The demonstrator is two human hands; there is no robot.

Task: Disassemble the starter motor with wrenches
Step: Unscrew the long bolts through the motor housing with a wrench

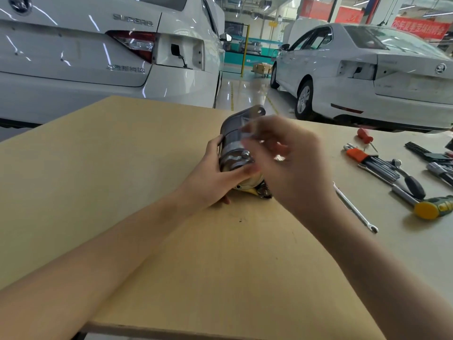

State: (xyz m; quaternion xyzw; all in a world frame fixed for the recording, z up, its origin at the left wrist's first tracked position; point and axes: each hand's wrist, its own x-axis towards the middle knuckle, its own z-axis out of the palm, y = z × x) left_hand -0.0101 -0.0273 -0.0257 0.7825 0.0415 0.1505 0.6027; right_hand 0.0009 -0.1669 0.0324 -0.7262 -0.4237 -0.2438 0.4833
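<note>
Head view. The starter motor (236,148) lies on its side on the bench (137,182), near the middle of the far edge, its mounting flange pointing away from the person. The left hand (215,177) is closed around the near end of the housing, thumb on the left flank and fingers across the front. The right hand (291,165) is raised over the right side of the motor and hides that side; it is motion-blurred, with fingers curled, possibly pinching a small bright part, but its grip cannot be determined.

A combination wrench (355,208) lies flat on the bench just right of the right forearm. Toward the right edge lie a hex key set (375,163) in an orange holder, a ratchet handle (409,180), a hammer (431,207) with a yellow face and green grip, and a red-handled screwdriver (366,138) near the far right corner.

Beyond the far edge stand two white cars. The left car (98,57) carries the lettering "SUPERB" on its boot lid; its lower badge is unreadable. The right car (382,74) shows a round emblem. Red banners (421,28) in the background bear illegible characters.
</note>
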